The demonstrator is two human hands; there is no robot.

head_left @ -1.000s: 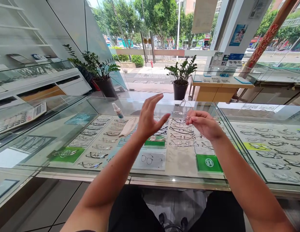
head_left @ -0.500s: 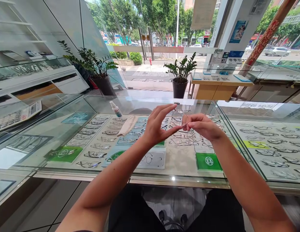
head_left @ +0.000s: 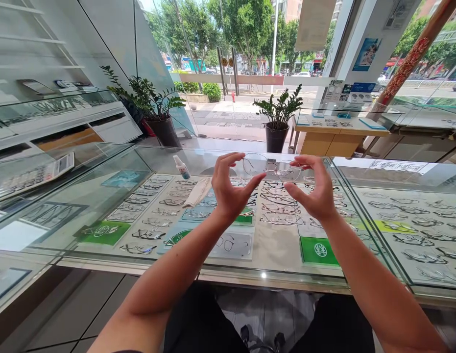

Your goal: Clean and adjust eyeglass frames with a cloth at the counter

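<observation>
A pair of thin-rimmed glasses is held up above the glass counter, lenses side by side. My left hand has its fingertips at the left rim, its thumb stretched out below. On the other side my right hand touches the right end of the glasses with its fingers, thumb apart underneath. Rows of eyeglasses lie inside the counter beneath the hands. A beige cloth and a white spray bottle are on the counter to the left of my left hand.
Green cards lie among the frames in the case. At the left is a calculator. Beyond the counter stand two potted plants, a wooden display table and a glass front facing a street.
My hands have moved apart, and my right hand's pinch has loosened. The glasses have turned to lie broadside between them. The view has shifted slightly.
</observation>
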